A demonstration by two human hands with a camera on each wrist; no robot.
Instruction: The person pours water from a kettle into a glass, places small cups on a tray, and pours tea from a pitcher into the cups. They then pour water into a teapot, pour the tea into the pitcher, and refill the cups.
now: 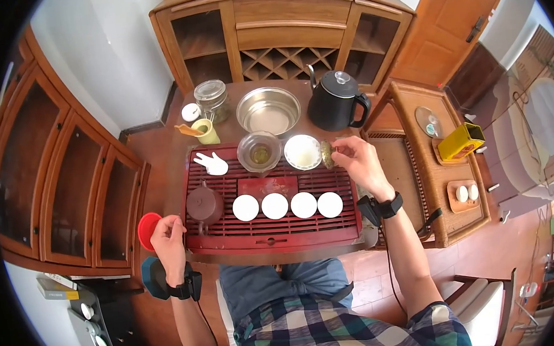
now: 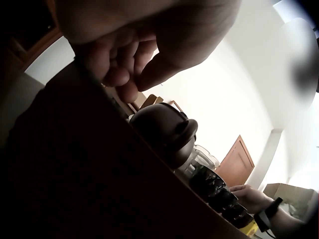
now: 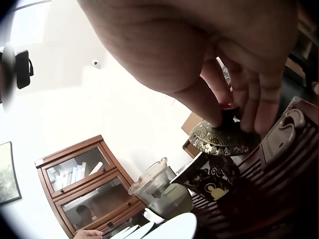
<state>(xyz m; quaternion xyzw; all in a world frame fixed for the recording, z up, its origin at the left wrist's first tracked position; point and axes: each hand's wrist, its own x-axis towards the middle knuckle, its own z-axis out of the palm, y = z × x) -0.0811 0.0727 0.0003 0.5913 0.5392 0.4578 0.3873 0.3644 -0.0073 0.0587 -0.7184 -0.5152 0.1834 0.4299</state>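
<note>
My right hand (image 1: 360,161) pinches the knob of a dark, gold-patterned lid (image 1: 328,154). In the right wrist view the lid (image 3: 219,139) is tilted just above a dark patterned bowl (image 3: 212,177); from the head view, this bowl (image 1: 302,152) shows a white inside, with the lid at its right rim. A glass pitcher (image 1: 260,152) stands to its left. At the red slatted tray's left edge, my left hand (image 1: 168,242) has loosely bent fingers and holds nothing visible. A brown teapot (image 1: 204,205) is nearby, to the right of that hand.
Several white-topped cups (image 1: 274,206) line the tray (image 1: 230,242). Behind are a hand-shaped white piece (image 1: 212,164), glass jar (image 1: 213,102), steel basin (image 1: 268,112) and black kettle (image 1: 338,101). A red round object (image 1: 147,230) lies left of the table; a wicker cart (image 1: 442,222) stands right.
</note>
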